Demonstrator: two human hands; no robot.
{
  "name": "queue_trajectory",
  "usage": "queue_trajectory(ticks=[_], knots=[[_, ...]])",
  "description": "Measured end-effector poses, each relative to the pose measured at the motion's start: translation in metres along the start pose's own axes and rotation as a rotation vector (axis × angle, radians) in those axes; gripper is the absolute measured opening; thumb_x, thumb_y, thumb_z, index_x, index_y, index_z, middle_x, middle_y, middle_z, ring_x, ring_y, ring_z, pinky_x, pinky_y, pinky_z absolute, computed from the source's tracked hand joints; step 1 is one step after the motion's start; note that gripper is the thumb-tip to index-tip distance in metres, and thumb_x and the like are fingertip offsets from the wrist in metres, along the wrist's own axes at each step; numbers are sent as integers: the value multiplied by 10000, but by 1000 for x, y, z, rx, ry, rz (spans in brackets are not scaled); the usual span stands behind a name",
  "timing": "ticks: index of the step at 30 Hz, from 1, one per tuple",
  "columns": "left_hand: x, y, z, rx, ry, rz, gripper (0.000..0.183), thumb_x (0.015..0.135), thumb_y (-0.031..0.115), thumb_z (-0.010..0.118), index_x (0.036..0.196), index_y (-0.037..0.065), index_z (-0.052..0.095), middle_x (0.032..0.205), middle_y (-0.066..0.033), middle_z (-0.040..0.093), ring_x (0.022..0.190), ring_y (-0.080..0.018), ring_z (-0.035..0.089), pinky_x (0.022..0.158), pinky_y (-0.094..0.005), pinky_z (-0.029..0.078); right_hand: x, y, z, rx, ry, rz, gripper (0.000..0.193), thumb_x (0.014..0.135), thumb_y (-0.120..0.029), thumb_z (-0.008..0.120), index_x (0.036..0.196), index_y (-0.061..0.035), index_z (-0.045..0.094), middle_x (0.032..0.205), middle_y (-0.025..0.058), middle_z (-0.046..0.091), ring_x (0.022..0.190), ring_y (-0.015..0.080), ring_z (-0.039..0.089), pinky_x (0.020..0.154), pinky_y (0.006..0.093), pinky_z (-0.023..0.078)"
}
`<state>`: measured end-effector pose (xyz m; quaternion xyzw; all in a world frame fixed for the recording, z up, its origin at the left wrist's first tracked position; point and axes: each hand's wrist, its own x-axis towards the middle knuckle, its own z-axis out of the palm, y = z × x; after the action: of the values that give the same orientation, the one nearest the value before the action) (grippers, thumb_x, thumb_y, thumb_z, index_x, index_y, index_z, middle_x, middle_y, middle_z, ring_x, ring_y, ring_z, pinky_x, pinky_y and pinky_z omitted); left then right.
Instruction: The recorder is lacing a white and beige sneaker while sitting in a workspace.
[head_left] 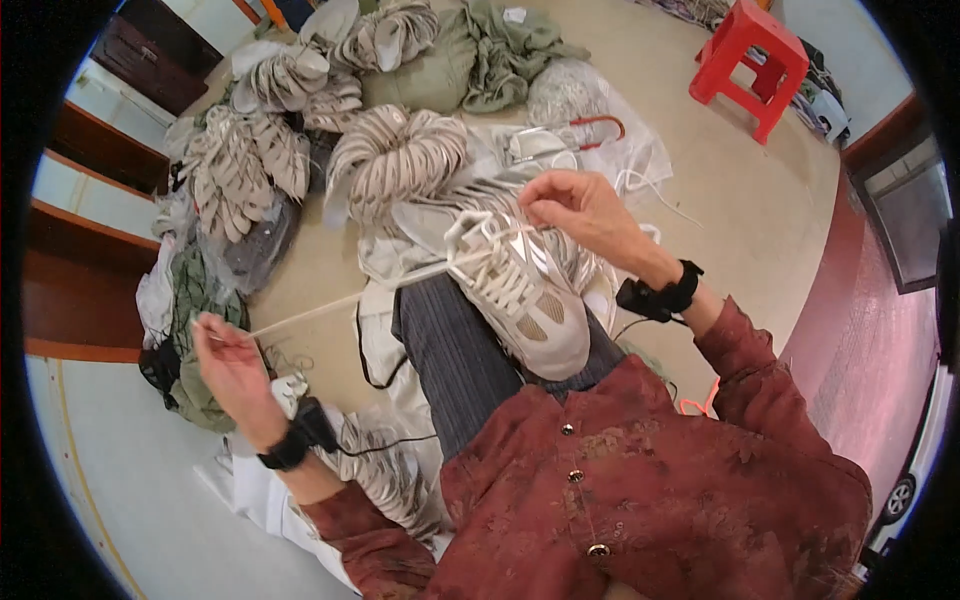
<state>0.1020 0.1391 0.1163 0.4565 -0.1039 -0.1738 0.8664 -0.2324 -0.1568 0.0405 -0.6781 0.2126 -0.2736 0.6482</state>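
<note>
Here the left hand (238, 378) is reaching out wide to the side, its fingers loosely curled and its fingertips pinching a white lace (425, 273). That lace is running in a taut, slanting line across to the beige sneaker (535, 315), which is lying over the lap on dark striped trousers (445, 350), toe pointing toward the body, laces crossing its tongue. Over at the collar end, the right hand (588, 220) is hovering close in, thumb and fingers curling nearly together; whether it is gripping anything, I cannot tell. Beyond the knees, fanned bundles of shoe uppers (400, 160) are covering the floor (730, 195), with green fabric (515, 50) lying crumpled behind them, and a red plastic stool (757, 45) is standing well apart at upper right.
</note>
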Motion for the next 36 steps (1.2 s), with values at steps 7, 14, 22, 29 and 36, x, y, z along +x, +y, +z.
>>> queue_trajectory(ticks=[7, 14, 22, 29, 36], knots=[[33, -18, -44, 681, -99, -140, 346, 957, 225, 631, 1237, 22, 613, 1025, -64, 646, 897, -123, 615, 797, -228, 486, -10, 25, 9, -333, -87, -110, 170, 844, 1, 587, 983, -23, 682, 887, 53, 638, 791, 152, 607, 697, 299, 491], [-29, -117, -22, 953, -430, -91, 339, 960, 361, 618, 984, 25, 664, 805, -26, 663, 689, -89, 552, 657, -263, 446, 0, 38, 17, -684, -156, -585, 211, 832, -23, 559, 1029, -21, 634, 1021, 169, 575, 941, 333, 605, 781, 423, 507], [-116, -162, 29, 772, -543, -237, 262, 998, 222, 541, 956, 15, 695, 697, 19, 586, 619, -60, 488, 556, -225, 371, 2, 72, 31, -609, -340, -541, 149, 925, -134, 554, 972, -20, 470, 1027, 168, 456, 840, 378, 537, 720, 443, 458], [-97, -175, 37, 795, -569, -263, 257, 985, 187, 538, 1028, -15, 690, 750, -24, 634, 673, -113, 559, 625, -258, 443, 17, 65, 28, -475, -358, -549, 149, 894, -83, 558, 839, 3, 449, 898, 149, 447, 811, 342, 479, 733, 426, 404], [-94, -175, 36, 774, -583, -301, 255, 974, 156, 544, 1083, -22, 691, 772, -32, 645, 686, -110, 576, 639, -253, 469, 18, 61, 28, -481, -349, -508, 167, 885, -77, 588, 859, 13, 450, 851, 142, 459, 812, 349, 515, 727, 426, 417]])
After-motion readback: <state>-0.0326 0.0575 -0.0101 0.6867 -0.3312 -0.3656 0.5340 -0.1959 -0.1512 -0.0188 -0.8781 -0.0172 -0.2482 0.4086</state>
